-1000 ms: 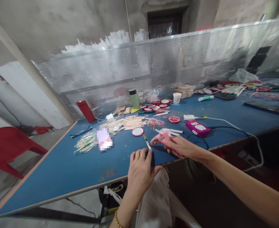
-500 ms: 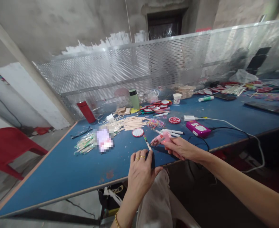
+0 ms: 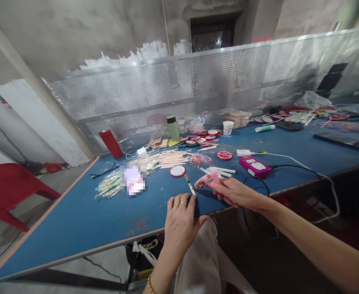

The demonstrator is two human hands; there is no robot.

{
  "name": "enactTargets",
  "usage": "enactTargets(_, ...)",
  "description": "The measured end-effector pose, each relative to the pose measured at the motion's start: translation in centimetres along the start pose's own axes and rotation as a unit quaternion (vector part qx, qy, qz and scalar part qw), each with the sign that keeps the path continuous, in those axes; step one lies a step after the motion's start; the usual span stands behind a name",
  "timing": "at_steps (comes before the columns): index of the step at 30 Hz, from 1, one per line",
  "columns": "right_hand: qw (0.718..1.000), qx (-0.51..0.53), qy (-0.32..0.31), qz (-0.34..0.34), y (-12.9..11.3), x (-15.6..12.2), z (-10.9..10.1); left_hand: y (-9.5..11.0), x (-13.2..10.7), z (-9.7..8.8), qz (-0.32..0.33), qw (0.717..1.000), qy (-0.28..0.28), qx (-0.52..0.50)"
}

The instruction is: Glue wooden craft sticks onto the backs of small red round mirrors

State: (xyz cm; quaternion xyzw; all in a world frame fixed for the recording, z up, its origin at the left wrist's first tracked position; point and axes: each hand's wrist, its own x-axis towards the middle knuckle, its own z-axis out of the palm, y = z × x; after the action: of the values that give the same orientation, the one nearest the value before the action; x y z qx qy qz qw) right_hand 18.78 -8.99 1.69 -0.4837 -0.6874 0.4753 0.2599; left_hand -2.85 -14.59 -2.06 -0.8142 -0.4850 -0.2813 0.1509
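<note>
My left hand (image 3: 180,222) lies palm down at the near edge of the blue table, its fingers stretched out. Its index fingertip touches the near end of a narrow flat stick (image 3: 189,185) with coloured marks. In my right hand (image 3: 235,192) is a pink glue gun (image 3: 207,179), its handle wrapped by the fingers. The gun's nozzle points left, just right of the stick. A round white disc with a red rim (image 3: 177,171) lies by the stick's far end. Behind the gun are several white pens (image 3: 222,170).
Colourful rubber bands (image 3: 200,159), pale wooden sticks (image 3: 171,159) and a red round badge (image 3: 224,155) lie farther back. A purple box (image 3: 255,166) with cables sits at right. A red bottle (image 3: 110,144) and a green bottle (image 3: 173,128) stand before the perforated metal panel (image 3: 130,90).
</note>
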Motion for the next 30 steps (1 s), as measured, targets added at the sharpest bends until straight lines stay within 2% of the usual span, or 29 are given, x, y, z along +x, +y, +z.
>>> enactTargets(16,1.000,-0.020,-0.005,0.001,-0.38,-0.49,-0.23,0.08,0.05,-0.19,-0.004,1.000,-0.003,-0.006)
enactTargets(30,1.000,-0.017,-0.020,0.008,0.53,-0.47,-0.80,0.08,0.02,-0.14,-0.006,1.000,-0.002,-0.010)
